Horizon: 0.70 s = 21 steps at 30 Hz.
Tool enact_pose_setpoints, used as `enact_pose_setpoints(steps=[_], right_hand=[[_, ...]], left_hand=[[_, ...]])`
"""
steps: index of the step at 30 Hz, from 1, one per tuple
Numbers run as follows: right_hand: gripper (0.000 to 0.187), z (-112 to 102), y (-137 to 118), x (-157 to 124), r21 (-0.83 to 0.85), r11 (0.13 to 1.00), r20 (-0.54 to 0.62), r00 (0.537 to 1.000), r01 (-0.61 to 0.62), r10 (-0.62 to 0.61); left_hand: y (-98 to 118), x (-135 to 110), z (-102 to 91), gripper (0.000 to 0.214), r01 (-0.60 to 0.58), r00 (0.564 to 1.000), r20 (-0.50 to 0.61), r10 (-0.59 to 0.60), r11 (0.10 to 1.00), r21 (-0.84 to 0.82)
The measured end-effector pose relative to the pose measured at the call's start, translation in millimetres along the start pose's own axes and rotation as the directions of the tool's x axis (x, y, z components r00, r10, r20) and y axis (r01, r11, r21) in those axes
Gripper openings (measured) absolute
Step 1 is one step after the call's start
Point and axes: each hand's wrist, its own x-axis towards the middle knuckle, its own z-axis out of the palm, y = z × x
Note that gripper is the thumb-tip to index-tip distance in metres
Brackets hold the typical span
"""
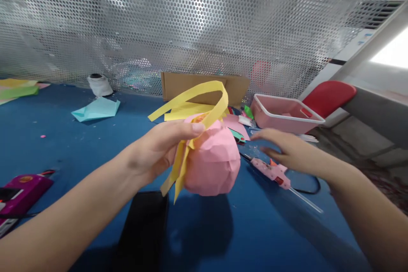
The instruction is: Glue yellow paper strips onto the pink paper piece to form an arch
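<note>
My left hand (162,146) grips a round pink paper basket (213,161) at its left side, thumb on top. A yellow paper strip (219,100) arches from under the thumb, and more yellow strips dangle below the fingers. The basket is held above the blue table, with its shadow beneath. Over to the right, my right hand (283,148) is empty, fingers apart, just above a pink glue gun (270,172) with a clear glue stick in its back. A teal cutter (238,136) lies behind the basket.
Behind stand a pink bin (283,114) and cardboard (178,87), with yellow paper (181,111) before it. Leftward lie folded blue paper (97,109), a white roll (100,85) and a purple device (27,193). A black phone (145,225) lies in front. A perforated metal panel (159,17) closes the back.
</note>
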Motion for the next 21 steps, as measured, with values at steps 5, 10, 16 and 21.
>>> enact_pose_setpoints(steps=[5, 10, 16, 21], right_hand=[[0.052, 18.2, 63.1, -53.6, 0.006, 0.998, 0.221, 0.974, -0.061, 0.058], [0.028, 21.4, 71.4, -63.5, -0.013, 0.991, 0.258, 0.957, -0.131, 0.129], [0.040, 30.9, 52.3, -53.1, 0.050, 0.996, 0.311, 0.949, -0.076, 0.056], [0.025, 9.8, 42.5, -40.5, -0.053, 0.999, -0.001, 1.000, -0.002, 0.002]], left_hand=[[3.3, -0.2, 4.2, 0.021, 0.003, 1.000, 0.028, 0.000, 0.994, -0.106], [0.3, -1.3, 6.5, 0.022, -0.033, 0.999, 0.025, 0.036, 0.990, -0.141], [-2.8, 0.0, 5.8, 0.021, -0.052, 0.998, 0.033, 0.056, 0.990, -0.129], [-4.0, 0.5, 5.2, 0.022, -0.079, 0.997, -0.017, 0.078, 0.992, -0.096]])
